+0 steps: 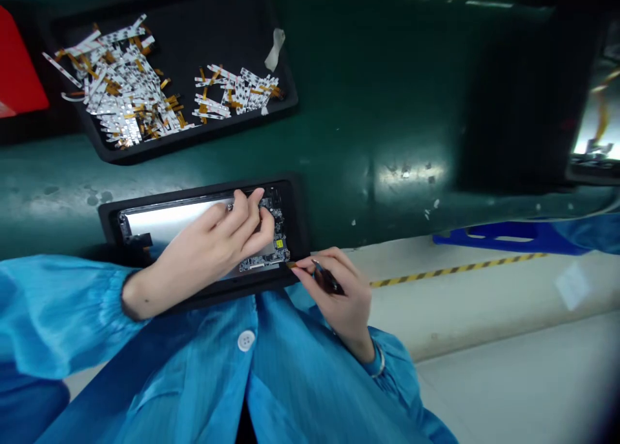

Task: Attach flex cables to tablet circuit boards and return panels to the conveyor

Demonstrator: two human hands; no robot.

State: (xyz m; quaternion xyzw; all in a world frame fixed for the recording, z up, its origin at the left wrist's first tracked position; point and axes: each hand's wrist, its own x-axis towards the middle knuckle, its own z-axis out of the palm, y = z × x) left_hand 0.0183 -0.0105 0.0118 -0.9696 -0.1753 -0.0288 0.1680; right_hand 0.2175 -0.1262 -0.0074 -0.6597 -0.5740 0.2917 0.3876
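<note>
An opened tablet (167, 221) lies in a black tray (299, 228) at the table's front edge, its silvery inner panel and circuit board (278, 228) facing up. Across the board rests my left hand (217, 241), fingers bent and slightly apart, with nothing visible in it. At the board's lower right corner, my right hand (341, 292) pinches a small orange-brown flex cable (291, 265) between thumb and forefinger. A dark slender tool (329, 280) with a metal tip, perhaps tweezers, also sits within that hand. Its far end is hidden by the fingers.
Behind the tablet, a larger black tray (213, 28) bears two heaps of white-and-orange flex strips (128, 86). A red bin (19, 66) stands at far left. On the right are a dark blurred object (523, 108) and a blue plastic piece (508, 236) beyond the green table's edge.
</note>
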